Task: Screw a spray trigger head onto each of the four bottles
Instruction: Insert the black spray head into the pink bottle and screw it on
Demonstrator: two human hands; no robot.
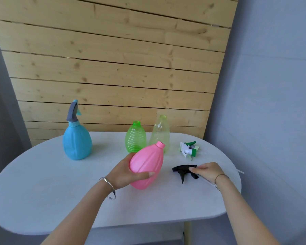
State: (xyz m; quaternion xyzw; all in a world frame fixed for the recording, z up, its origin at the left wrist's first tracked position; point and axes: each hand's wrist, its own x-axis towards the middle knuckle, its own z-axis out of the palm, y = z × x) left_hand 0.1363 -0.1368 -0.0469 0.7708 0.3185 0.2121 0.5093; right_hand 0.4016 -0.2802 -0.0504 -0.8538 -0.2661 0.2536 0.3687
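My left hand (125, 172) grips a pink bottle (147, 165), tilted with its open neck pointing up and to the right, just above the white table (42, 191). My right hand (208, 171) pinches the rear of a black spray trigger head (183, 171) lying on the table. A blue bottle (77, 141) stands at the left with a grey and blue trigger head (73, 112) on it. A green ribbed bottle (135, 137) and a clear pale bottle (160, 133) stand open behind the pink one. White and green trigger heads (188, 149) lie at the right.
A wooden slat panel (113, 59) rises behind the table against grey walls. A thin white dip tube (240, 171) sticks out past my right wrist near the table's right edge. The table's front edge curves below my forearms.
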